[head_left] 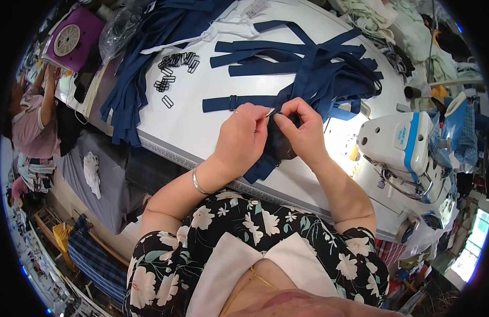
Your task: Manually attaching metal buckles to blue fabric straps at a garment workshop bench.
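Observation:
My left hand [243, 134] and my right hand [307, 133] meet over the near part of the white table, thumbs and forefingers pinched close together. Between the fingertips is a dark navy strap, with a small pale bit showing at the left fingertips that I cannot make out. Just beyond, a navy strap [214, 104] lies flat with a black slider buckle [233, 102] threaded on it. Dark cloth hangs below the fingers, and a folded navy strap end [260, 168] rests near the table edge. Loose black slider buckles [168, 102] lie in a scattered group to the left.
A pile of navy straps [334, 79] spreads beyond my hands. More long straps [123, 100] drape over the table's left edge. A white sewing machine [398, 138] stands at right, its lamp lit. A ruler strip [170, 155] runs along the front edge. Another person [35, 113] is at far left.

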The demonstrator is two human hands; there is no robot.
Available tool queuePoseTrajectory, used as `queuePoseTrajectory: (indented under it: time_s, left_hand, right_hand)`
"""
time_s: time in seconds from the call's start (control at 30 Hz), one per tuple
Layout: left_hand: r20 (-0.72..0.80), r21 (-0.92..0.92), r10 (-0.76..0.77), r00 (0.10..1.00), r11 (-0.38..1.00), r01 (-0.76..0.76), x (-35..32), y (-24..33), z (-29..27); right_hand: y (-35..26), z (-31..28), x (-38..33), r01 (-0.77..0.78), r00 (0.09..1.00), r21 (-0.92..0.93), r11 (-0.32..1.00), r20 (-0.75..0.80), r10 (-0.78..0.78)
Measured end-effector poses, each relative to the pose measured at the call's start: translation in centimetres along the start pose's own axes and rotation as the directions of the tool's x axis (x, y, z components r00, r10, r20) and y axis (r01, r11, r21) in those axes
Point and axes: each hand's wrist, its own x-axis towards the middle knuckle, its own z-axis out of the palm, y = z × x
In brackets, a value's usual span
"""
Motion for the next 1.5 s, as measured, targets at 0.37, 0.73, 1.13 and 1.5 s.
queuePoseTrajectory:
  time_s: [0.37, 0.73, 1.13, 1.5]
  left_hand:
    - [0.101, 0.182, 0.216, 0.971, 0.956, -0.232, 0.1, -0.1, 0.0]
    - [0.531, -0.558, -0.462, 0.710, 0.439, 0.704, 0.7, -0.2, -2.4]
    - [0.469, -0.674, -0.485, 0.738, 0.343, 0.654, 0.6, -0.9, -1.9]
    - [0.435, -0.634, -0.548, 0.715, 0.377, 0.675, 1.4, 0.0, -2.6]
  right_hand:
    - [0.0, 0.4, -0.5, -0.073, 0.997, 0.039, 0.997, -0.029, 0.074]
    - [0.1, -0.3, -0.7, -0.103, 0.965, 0.246, 0.964, 0.261, 0.036]
    - [0.2, -0.4, -0.4, -0.165, 0.950, 0.398, 0.902, 0.310, 0.037]
    - [-0.4, -0.3, -0.1, 0.085, 0.938, 0.036, 0.996, 0.333, -0.092]
